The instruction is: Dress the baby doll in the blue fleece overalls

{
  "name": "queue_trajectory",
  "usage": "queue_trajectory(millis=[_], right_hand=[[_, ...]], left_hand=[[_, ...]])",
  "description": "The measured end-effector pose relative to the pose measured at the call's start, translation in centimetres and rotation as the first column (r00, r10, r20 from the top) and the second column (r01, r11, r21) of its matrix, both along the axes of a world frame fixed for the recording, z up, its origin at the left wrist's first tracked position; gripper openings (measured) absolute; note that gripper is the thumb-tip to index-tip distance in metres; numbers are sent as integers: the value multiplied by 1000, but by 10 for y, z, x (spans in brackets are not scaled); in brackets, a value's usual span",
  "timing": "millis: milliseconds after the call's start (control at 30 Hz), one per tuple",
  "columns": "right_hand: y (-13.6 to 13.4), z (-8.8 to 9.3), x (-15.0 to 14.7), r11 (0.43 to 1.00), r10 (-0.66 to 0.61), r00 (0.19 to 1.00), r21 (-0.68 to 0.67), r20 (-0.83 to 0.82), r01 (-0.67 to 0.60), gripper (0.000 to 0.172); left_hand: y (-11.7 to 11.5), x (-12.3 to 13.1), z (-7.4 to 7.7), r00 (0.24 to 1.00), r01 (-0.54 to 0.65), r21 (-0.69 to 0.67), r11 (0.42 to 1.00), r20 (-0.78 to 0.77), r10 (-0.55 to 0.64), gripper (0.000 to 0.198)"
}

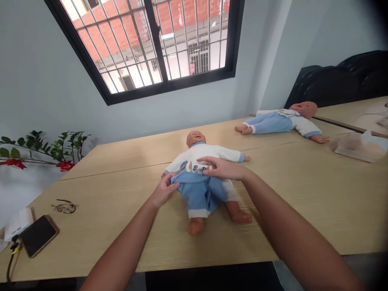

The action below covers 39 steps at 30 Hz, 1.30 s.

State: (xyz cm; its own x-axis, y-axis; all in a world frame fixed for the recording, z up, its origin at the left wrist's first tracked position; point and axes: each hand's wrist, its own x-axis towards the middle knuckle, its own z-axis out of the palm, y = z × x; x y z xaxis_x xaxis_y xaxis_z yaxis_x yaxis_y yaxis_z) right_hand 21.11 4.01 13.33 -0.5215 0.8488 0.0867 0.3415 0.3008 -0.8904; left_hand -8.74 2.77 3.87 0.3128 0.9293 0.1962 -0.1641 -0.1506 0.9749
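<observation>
A baby doll (pixel 196 138) lies on its back on the wooden table, its feet toward me. It wears a white top (pixel 209 152) with blue cuffs and light blue trousers (pixel 197 194) with white hems. My left hand (pixel 164 189) pinches the trousers' waist edge at the doll's left side in view. My right hand (pixel 220 167) rests over the doll's belly, fingers bent at the printed front of the top; whether it grips any cloth is hard to tell.
A second doll (pixel 273 122) in similar clothes lies at the back right, near a plastic bag (pixel 360 146). On the left are glasses (pixel 65 207), a phone (pixel 39 235) and a white power bank (pixel 18 223) with a cable. A leafy plant (pixel 60 147) stands beyond the table.
</observation>
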Motion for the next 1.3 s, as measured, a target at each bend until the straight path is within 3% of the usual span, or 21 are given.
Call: queue_trajectory(millis=[100, 167, 267, 333, 400, 500, 600, 700, 767, 833, 933, 1000, 1067, 1133, 1200, 1233, 1300], right_hand=[[2, 4, 15, 999, 30, 987, 9, 157, -32, 55], [2, 4, 15, 998, 55, 987, 3, 151, -56, 53], [-1, 0, 0, 999, 42, 993, -13, -111, -43, 48], [-4, -3, -13, 999, 1, 939, -33, -344, -13, 52], [-7, -2, -19, 999, -11, 897, -45, -441, -9, 59], [-9, 3, -11, 998, 29, 967, -42, -255, -41, 60], [-7, 9, 7, 994, 82, 996, -71, 32, -80, 44], [-5, 10, 18, 982, 149, 984, -129, 101, -135, 30], [-5, 8, 17, 975, 168, 985, -138, -39, -172, 31], [-4, 4, 10, 979, 145, 950, -101, -275, -179, 44], [-2, -7, -5, 998, 64, 889, 19, -453, -63, 59], [3, -14, -14, 987, -26, 924, 135, -381, 84, 57], [9, -19, -17, 933, -185, 953, 262, -242, 248, 58], [13, -19, -14, 831, -401, 908, 367, -125, 417, 56], [13, -14, -7, 757, -547, 837, 413, -22, 506, 40], [10, -10, -3, 780, -547, 835, 394, 53, 486, 38], [1, -1, 2, 920, -361, 894, 258, 266, 295, 53]], left_hand=[[1, 3, 1, 987, -11, -53, 999, 157, 19, 43], [1, 9, 1, 979, -2, -126, 992, 203, 27, 48], [2, 18, -3, 974, -13, -196, 980, 218, 57, 56], [2, 21, -8, 976, -1, -217, 976, 214, 49, 58], [3, 22, -11, 980, 0, -227, 974, 192, 45, 58], [6, 18, -10, 974, -71, -236, 969, 192, 118, 59], [12, 9, -9, 950, -172, -268, 948, 210, 232, 52], [17, -1, -10, 942, -219, -262, 940, 194, 274, 53], [18, -5, -12, 958, -212, -240, 947, 141, 250, 55], [17, -6, -13, 984, -166, -180, 970, 29, 173, 56], [12, -5, -12, 988, -26, -77, 997, -154, 13, 64], [10, -3, -11, 982, -1, -93, 996, -189, -16, 62], [10, -2, -12, 986, -42, -145, 989, -166, 17, 57], [14, -2, -14, 991, -93, -173, 980, -115, 74, 56], [19, -3, -18, 989, -145, -173, 974, -66, 135, 57], [21, -4, -20, 985, -170, -175, 970, -47, 164, 57], [25, -5, -24, 979, -205, -181, 962, -27, 203, 57]])
